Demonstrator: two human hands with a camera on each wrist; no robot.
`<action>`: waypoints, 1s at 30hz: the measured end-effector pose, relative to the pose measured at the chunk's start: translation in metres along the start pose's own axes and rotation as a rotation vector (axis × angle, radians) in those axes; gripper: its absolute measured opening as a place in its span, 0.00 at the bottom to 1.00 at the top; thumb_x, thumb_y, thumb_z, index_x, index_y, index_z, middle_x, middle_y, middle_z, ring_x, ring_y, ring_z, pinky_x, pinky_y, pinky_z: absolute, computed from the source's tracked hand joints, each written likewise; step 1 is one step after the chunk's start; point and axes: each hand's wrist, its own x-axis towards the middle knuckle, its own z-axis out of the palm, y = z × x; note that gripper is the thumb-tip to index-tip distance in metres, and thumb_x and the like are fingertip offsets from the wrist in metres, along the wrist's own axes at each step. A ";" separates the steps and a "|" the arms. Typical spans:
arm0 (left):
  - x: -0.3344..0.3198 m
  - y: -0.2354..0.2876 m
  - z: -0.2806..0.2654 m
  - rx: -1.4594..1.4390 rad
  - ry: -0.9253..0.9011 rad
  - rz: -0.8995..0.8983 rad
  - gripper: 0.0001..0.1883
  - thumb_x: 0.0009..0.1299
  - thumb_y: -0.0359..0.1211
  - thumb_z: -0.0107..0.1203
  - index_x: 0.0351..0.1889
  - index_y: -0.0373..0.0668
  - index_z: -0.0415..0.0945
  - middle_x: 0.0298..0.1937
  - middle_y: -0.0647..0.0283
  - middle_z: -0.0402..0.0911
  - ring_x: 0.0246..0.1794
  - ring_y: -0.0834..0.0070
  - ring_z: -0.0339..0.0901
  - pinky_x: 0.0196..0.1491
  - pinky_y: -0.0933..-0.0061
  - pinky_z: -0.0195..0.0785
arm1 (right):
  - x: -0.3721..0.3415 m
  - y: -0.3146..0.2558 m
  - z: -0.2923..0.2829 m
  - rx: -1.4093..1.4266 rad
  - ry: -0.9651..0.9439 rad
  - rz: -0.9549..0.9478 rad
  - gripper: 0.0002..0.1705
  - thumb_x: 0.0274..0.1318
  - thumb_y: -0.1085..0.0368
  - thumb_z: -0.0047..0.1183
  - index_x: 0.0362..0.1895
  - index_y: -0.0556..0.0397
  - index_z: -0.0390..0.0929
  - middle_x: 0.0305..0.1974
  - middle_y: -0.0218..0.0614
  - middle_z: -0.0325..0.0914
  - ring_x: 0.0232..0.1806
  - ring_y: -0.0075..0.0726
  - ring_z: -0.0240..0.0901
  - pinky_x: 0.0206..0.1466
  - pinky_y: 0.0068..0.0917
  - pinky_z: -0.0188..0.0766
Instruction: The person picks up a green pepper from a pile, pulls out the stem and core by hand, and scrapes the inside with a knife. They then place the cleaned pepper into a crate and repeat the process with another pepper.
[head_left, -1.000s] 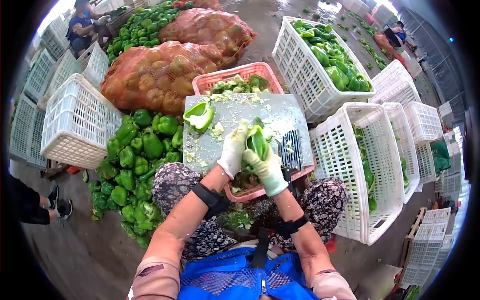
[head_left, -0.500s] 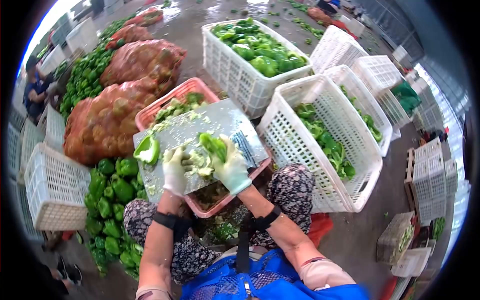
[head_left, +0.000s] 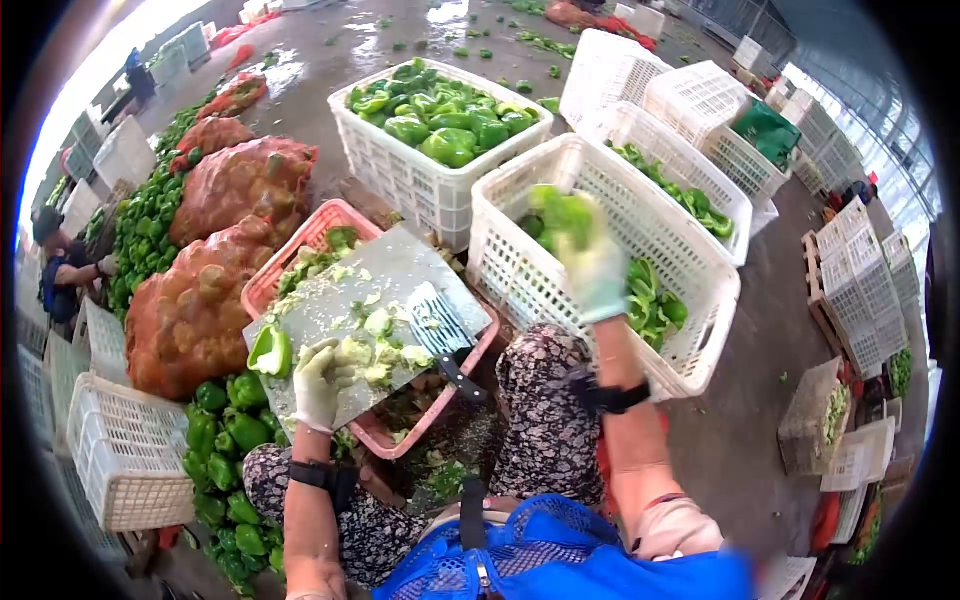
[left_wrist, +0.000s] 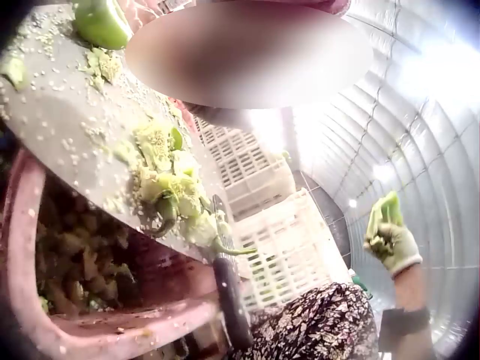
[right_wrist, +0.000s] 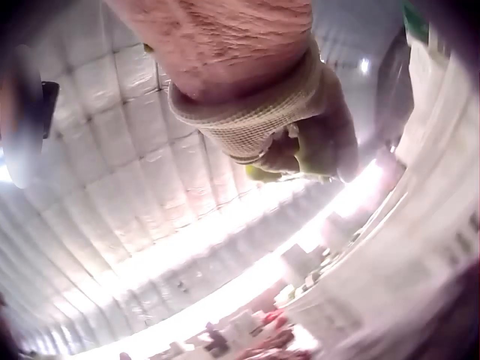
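Clock: laid on the middle of the board, as seen from above, 12 o'clock straight ahead.
Right hand (head_left: 597,268): near 3 o'clock, gloved and raised, its fingers curled around a green pepper (left_wrist: 385,213); both blur from above.
Pepper: a pale green piece, sticking up out of that grip; from above it lines up with the mouth of a white crate (head_left: 520,245), but I can't tell whether it is inside.
Left hand (head_left: 318,388): at 7 o'clock by the near edge of the board, gloved, its fingers loosely bent beside the scraps; I can't tell whether the fingertips touch anything.
Board (head_left: 405,265): flat, grey, strewn with seeds, set across a pink tub (head_left: 430,425).
Scraps (head_left: 380,347): pale pepper cores and bits, heaped near the middle and toward 5 o'clock.
Knife (head_left: 440,325): lying at 4 o'clock, its dark handle jutting past the edge.
Pepper half (head_left: 268,352): at 8 o'clock, on the edge of the board.
Full crate (head_left: 395,175): at 1 o'clock, piled with green peppers.
Sacks (head_left: 200,310): red netting, bulging, around 10 o'clock.
Loose peppers (head_left: 230,450): heaped on the floor between 7 and 8 o'clock.
Second person (head_left: 70,275): far off at 9 o'clock, beside more peppers.
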 end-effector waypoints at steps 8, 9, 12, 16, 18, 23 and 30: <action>-0.011 0.056 -0.013 -0.170 0.086 0.190 0.17 0.70 0.31 0.47 0.55 0.32 0.67 0.33 0.58 0.77 0.26 0.72 0.76 0.30 0.72 0.72 | 0.016 0.122 -0.033 -0.241 -0.351 0.231 0.39 0.50 0.49 0.60 0.62 0.59 0.68 0.52 0.62 0.74 0.56 0.56 0.72 0.60 0.41 0.67; -0.015 0.072 -0.023 -0.193 0.051 0.228 0.16 0.69 0.30 0.48 0.53 0.33 0.68 0.33 0.58 0.78 0.27 0.72 0.76 0.30 0.73 0.72 | 0.017 0.098 -0.027 -0.039 -0.352 0.263 0.37 0.52 0.53 0.61 0.61 0.61 0.68 0.50 0.62 0.76 0.55 0.50 0.74 0.58 0.38 0.68; -0.021 0.125 -0.049 -0.027 0.203 0.357 0.13 0.70 0.30 0.49 0.51 0.37 0.72 0.35 0.61 0.78 0.30 0.75 0.76 0.32 0.75 0.70 | 0.018 0.014 -0.009 0.285 -0.484 0.233 0.30 0.57 0.64 0.58 0.61 0.64 0.67 0.53 0.51 0.75 0.54 0.38 0.72 0.57 0.31 0.68; 0.020 0.142 -0.124 0.378 0.277 0.202 0.15 0.67 0.32 0.55 0.51 0.39 0.74 0.34 0.70 0.76 0.32 0.82 0.73 0.35 0.76 0.68 | -0.001 -0.069 0.018 0.340 -0.677 -0.014 0.28 0.57 0.65 0.59 0.60 0.61 0.70 0.44 0.44 0.80 0.44 0.31 0.76 0.47 0.27 0.73; 0.036 0.129 -0.129 0.647 0.384 0.067 0.19 0.64 0.33 0.59 0.52 0.37 0.74 0.38 0.67 0.78 0.35 0.78 0.75 0.38 0.73 0.70 | -0.014 -0.112 0.025 0.299 -0.782 -0.129 0.27 0.57 0.62 0.59 0.58 0.60 0.72 0.46 0.47 0.80 0.48 0.40 0.77 0.52 0.31 0.73; 0.107 0.064 -0.182 0.978 0.245 -0.148 0.21 0.56 0.35 0.62 0.47 0.35 0.79 0.35 0.55 0.83 0.33 0.68 0.80 0.37 0.68 0.74 | -0.055 -0.143 0.078 0.392 -0.952 -0.205 0.26 0.54 0.59 0.60 0.54 0.60 0.75 0.50 0.53 0.78 0.53 0.47 0.76 0.58 0.35 0.71; 0.092 0.066 -0.139 0.780 0.252 -0.178 0.11 0.57 0.25 0.54 0.37 0.36 0.81 0.28 0.59 0.81 0.24 0.74 0.79 0.26 0.74 0.73 | -0.092 -0.132 0.127 0.238 -1.127 -0.113 0.28 0.55 0.53 0.57 0.55 0.57 0.74 0.44 0.51 0.80 0.43 0.46 0.79 0.51 0.35 0.73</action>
